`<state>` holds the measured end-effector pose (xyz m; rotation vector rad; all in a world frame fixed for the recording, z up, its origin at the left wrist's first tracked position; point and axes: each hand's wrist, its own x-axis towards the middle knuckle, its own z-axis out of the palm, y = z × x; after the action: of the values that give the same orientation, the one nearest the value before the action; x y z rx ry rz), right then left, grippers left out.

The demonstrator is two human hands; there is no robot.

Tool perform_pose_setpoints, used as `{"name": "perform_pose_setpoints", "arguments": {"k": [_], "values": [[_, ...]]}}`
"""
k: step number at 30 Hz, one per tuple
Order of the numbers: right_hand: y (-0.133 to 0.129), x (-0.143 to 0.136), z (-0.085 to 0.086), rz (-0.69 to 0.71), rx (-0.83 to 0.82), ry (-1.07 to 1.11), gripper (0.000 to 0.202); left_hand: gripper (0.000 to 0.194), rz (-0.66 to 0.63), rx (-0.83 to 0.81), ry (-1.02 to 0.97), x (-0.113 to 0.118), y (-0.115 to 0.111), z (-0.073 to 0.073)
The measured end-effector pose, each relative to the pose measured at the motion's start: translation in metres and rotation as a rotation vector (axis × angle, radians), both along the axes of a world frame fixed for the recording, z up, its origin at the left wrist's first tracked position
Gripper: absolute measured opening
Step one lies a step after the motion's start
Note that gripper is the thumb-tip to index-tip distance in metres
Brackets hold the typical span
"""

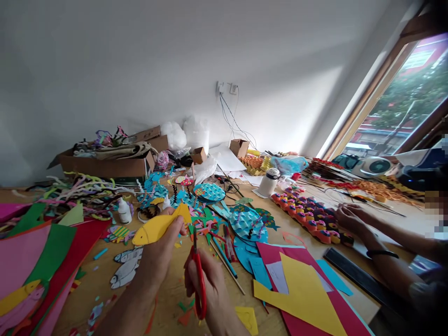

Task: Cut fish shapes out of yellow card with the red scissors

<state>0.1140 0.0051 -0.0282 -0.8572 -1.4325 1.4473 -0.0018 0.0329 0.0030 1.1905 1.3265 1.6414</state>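
1. Yellow fish (pixel 154 229): it is held up over the wooden table (pixel 170 294), with its head to the left.
2. The left hand (pixel 167 245) is nearly closed, pinching the fish near its tail.
3. The right hand (pixel 207 275) is curled around the red handles of the scissors (pixel 199 284). The blades point away, near the fish but apart from it.
4. Little bright scraps lie on the table. Two white fish (pixel 128 268) lie left of the left arm.
5. Big colored sheets (pixel 63 245) sit at the far left. A yellow sheet (pixel 308 291) lies on a red one at the right.
6. Another person's hands (pixel 352 217) are by a painted egg tray (pixel 308 212).
7. Behind, a full cardboard box (pixel 105 167) stands near the white wall (pixel 168 56).
8. A wood-framed window (pixel 409 102) on the right shows green leaves outside.
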Motion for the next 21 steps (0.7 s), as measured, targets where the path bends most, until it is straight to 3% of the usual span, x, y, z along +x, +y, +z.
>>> {"name": "perform_pose_setpoints", "arguments": {"k": [4,11,21], "values": [[-0.003,-0.004,-0.006,-0.015,0.034,-0.058,0.031,0.022,0.074,0.062,-0.040,0.006,0.002,-0.005],[0.001,-0.003,0.004,-0.021,0.047,-0.036,0.028,0.022,0.054,0.053,-0.041,0.009,0.003,-0.013],[0.003,-0.003,0.002,-0.008,-0.012,-0.013,0.037,0.022,0.080,0.044,-0.012,0.010,0.004,-0.016]]}}
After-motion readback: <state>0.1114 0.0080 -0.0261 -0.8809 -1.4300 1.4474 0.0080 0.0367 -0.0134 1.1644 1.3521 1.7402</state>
